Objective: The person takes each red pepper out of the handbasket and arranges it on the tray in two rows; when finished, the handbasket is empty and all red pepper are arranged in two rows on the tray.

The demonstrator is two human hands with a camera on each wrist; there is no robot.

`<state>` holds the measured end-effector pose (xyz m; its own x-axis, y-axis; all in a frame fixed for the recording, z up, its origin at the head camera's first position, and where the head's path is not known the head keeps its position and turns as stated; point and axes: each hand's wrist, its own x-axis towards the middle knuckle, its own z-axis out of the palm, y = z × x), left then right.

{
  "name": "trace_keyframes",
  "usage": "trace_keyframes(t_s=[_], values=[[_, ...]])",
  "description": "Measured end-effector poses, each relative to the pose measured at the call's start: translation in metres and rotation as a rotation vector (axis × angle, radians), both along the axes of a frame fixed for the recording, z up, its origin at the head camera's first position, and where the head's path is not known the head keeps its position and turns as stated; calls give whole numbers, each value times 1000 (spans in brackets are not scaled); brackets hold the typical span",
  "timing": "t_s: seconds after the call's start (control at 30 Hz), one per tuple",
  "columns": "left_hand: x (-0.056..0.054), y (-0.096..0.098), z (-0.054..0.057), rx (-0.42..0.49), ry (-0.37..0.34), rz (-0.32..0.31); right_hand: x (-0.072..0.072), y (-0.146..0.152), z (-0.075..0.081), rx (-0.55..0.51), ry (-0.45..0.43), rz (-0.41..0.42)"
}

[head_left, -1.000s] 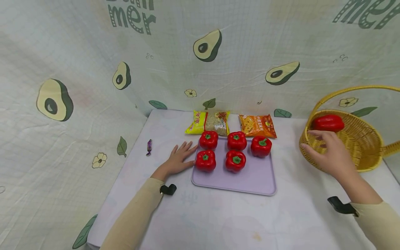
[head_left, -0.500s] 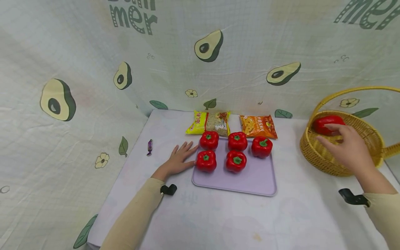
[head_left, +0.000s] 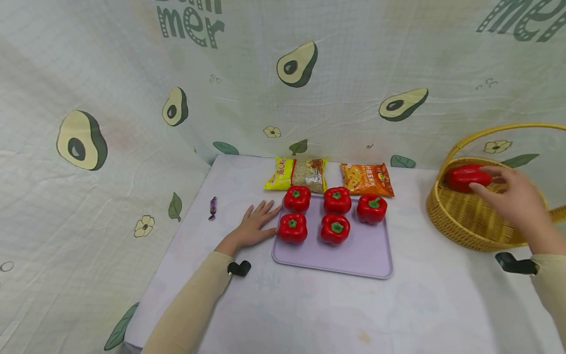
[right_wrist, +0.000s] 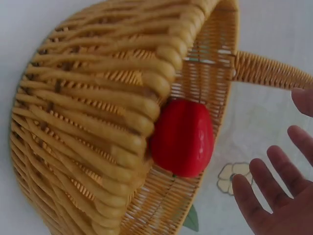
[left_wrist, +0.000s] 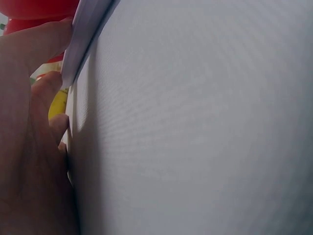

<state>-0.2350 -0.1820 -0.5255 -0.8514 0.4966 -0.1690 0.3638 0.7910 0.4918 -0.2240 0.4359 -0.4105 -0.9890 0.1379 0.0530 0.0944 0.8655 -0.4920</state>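
My left hand (head_left: pixel 250 228) lies spread on the table, its thumb at the left edge of a lilac tray (head_left: pixel 327 258). Several red bell peppers (head_left: pixel 334 228) with green stems stand on that tray, one right by the thumb. At the right, my right hand (head_left: pixel 515 196) hovers over a yellow wicker basket (head_left: pixel 455 228), fingers loosely bent and holding nothing. One red bell pepper (head_left: pixel 466 178) lies on its side in the basket, close to those fingertips. The right wrist view shows a gap between the basket's pepper (right_wrist: pixel 183 139) and the fingers (right_wrist: pixel 266 181).
Behind the tray lie a yellow snack bag (head_left: pixel 298 174) and an orange one (head_left: pixel 368 179). A small purple-wrapped candy (head_left: pixel 212 208) sits on the left of the table. The basket's tall handle (head_left: pixel 499 129) arches up before an avocado-print cloth (head_left: pixel 345 98).
My right hand has moved right across the basket, from its left rim to the right of the pepper inside. The left hand has stayed in place beside the tray.
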Motion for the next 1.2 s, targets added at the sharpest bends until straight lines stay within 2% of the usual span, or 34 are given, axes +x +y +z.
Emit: trace_keyframes(t_s=[0.23,0.6,0.87,1.03,1.2], values=[[1,1,3,1,-6,5,-8,10,3,-17,-15,15],[0,1,1,-7,-8,10,-29,28,3,-49,-80,-28],[0,0,-1,-1,-9,8,-43,35,2,-69,-128,-4],[0,0,-1,-4,-7,8,-52,41,-5,-91,-187,0],[-1,0,-2,-5,-10,12,-60,51,-16,-122,-220,42]])
